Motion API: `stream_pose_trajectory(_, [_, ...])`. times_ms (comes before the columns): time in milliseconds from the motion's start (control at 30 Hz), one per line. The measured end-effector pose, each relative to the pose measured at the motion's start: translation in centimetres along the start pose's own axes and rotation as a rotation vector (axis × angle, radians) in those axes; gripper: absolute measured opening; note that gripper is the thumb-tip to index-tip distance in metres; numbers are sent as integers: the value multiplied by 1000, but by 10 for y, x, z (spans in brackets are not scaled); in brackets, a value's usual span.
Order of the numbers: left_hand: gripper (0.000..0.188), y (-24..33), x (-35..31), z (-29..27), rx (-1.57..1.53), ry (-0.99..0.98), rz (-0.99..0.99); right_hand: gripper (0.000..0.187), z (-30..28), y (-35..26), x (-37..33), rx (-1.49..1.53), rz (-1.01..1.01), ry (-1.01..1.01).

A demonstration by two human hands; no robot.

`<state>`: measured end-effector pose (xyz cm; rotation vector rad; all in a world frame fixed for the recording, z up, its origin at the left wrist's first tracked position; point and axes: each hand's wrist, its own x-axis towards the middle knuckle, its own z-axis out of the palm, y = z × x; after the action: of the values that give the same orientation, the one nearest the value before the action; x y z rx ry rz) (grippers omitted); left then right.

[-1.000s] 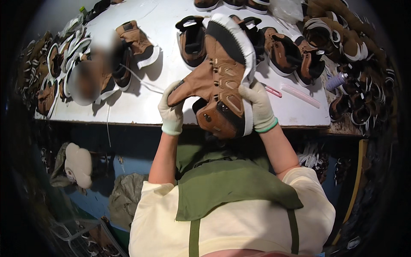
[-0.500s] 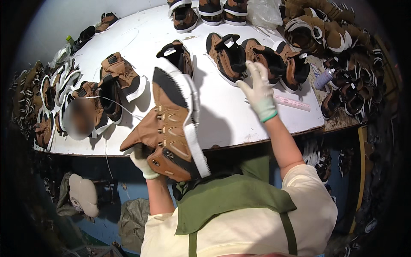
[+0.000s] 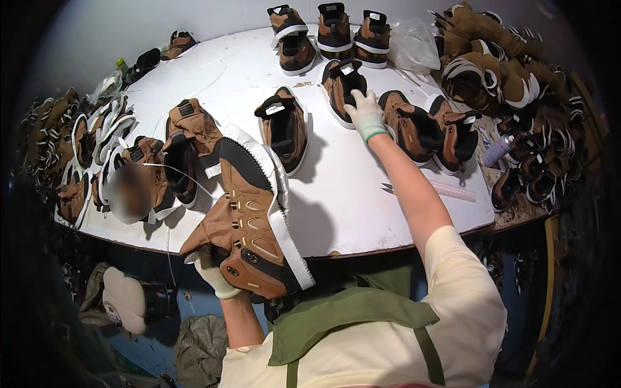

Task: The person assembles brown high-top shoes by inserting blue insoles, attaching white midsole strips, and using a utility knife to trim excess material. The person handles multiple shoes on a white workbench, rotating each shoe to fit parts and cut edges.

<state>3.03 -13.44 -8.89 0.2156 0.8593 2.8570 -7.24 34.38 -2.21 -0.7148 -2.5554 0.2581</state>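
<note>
My left hand, in a pale glove, is closed around the opening of a brown and black shoe upper. This upper hangs over the table's front edge, its white stitched border facing right; some of my fingers are hidden inside it. My right hand, gloved with a green cuff, grips the heel end of a brown and black shoe with a white sole. Right of that hand stand two similar shoes side by side. Another single shoe stands to its left.
Pink ruler and a pointed metal tool lie on the white table. Finished-looking shoes line the back. Brown uppers and a spray can crowd the right; more uppers lie left, with a white cord.
My right hand has come down from open onto the shoe's heel. That shoe has shifted away from me and left of its neighbours. The left hand still holds the upper; the whole view has tilted.
</note>
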Motion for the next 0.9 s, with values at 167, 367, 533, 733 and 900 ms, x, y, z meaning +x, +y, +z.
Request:
stream_pose_trajectory(167, [44, -1, 1, 44, 104, 50, 85, 69, 14, 4, 38, 184, 34, 0])
stream_pose_trajectory(367, [19, -10, 6, 107, 412, 263, 307, 41, -47, -28, -66, 880, -39, -55])
stream_pose_trajectory(533, [16, -43, 21, 157, 352, 72, 280, 36, -135, -37, -204, 1640, 62, -370])
stream_pose_trajectory(733, [7, -95, 27, 167, 226, -5, 118, 49, -151, -45, -237, 1643, 245, -349])
stream_pose_trajectory(900, [12, -134, 37, 127, 101, -162, -73, 33, -165, -43, -241, 1607, 228, -219])
